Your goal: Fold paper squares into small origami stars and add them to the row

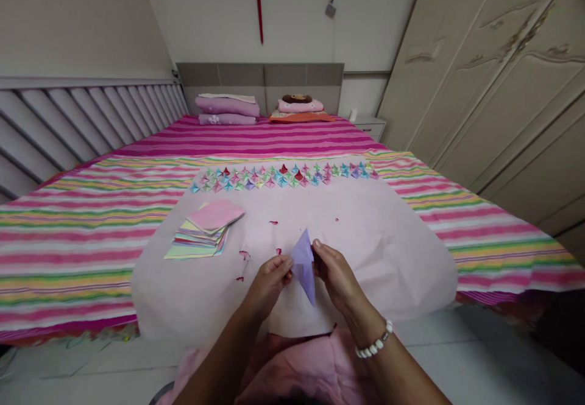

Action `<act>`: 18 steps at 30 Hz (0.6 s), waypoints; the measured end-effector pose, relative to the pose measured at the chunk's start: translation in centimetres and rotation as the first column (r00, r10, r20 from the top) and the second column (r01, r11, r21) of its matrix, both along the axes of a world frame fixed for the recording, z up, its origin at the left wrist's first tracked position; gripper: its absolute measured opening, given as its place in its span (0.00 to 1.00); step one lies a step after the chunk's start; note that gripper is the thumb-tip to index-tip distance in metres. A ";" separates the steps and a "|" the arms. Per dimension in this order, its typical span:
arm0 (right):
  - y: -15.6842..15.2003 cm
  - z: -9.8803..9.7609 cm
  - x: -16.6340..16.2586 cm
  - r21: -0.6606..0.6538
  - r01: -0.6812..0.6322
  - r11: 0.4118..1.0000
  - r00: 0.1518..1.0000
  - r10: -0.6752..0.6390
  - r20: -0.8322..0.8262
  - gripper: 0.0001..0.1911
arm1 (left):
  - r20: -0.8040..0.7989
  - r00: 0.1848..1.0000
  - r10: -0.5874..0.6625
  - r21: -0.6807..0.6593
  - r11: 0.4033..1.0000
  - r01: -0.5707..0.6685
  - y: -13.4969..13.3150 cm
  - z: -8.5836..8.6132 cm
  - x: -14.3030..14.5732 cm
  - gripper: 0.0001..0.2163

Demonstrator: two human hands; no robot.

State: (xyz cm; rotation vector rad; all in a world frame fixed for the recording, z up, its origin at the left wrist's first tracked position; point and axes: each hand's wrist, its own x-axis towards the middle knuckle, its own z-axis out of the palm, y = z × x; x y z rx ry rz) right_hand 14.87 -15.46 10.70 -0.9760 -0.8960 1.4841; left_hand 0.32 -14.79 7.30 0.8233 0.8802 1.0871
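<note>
A folded lilac paper piece [304, 264], pointed at top and bottom, is held up between both hands above a pale pink sheet [365, 240] spread on the bed. My left hand [269, 280] pinches its left edge with closed fingers. My right hand [335, 274], with a white bead bracelet on the wrist, pinches its right edge. A stack of coloured paper squares [205, 231] lies to the left of my hands. Several small folded paper shapes [283, 176] lie in rows along the sheet's far edge.
The bed has a striped pink and multicolour cover [68, 222], with pillows [227, 109] and a headboard at the far end. A wardrobe [503, 70] stands to the right. Small red paper scraps [244, 254] dot the sheet. A slatted panel lines the left wall.
</note>
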 end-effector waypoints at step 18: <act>-0.2 0.5 0.3 -0.037 -0.019 0.999 1.000 0.019 -0.012 0.08 | 0.042 0.999 -0.025 -0.056 0.998 0.028 -0.1 0.4 0.3 0.17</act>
